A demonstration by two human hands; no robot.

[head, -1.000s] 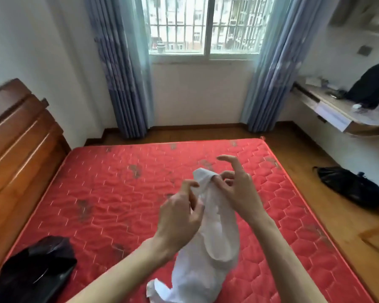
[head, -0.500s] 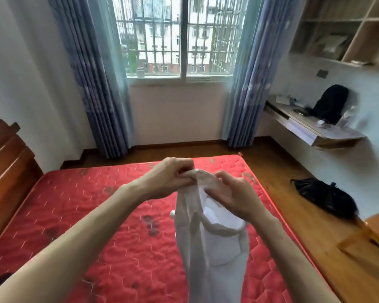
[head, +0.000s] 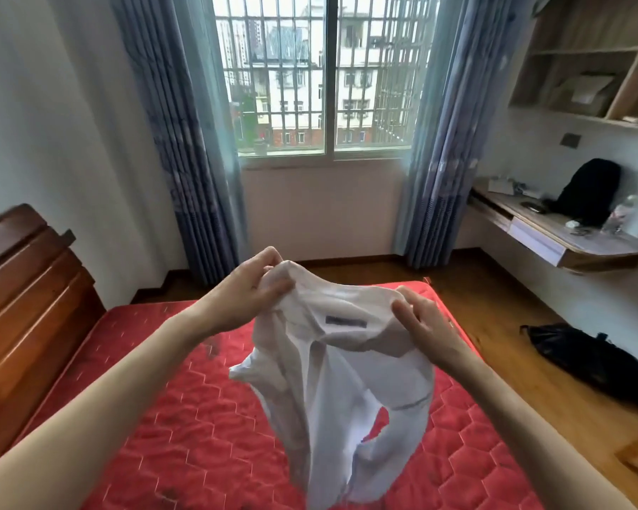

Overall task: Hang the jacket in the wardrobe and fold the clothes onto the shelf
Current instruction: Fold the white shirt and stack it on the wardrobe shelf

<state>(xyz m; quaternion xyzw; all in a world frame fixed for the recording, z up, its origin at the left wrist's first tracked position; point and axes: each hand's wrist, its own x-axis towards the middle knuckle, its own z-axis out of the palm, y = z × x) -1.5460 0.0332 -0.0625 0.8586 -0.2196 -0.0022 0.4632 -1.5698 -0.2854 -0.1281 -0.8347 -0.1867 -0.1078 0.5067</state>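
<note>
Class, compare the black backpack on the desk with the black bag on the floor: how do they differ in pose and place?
The black backpack stands upright on the wall-mounted desk, against the wall; the black bag lies slumped flat on the wooden floor. The backpack keeps a rounded, full shape; the bag looks collapsed and spread out. Both are black and untouched by either hand.
</note>
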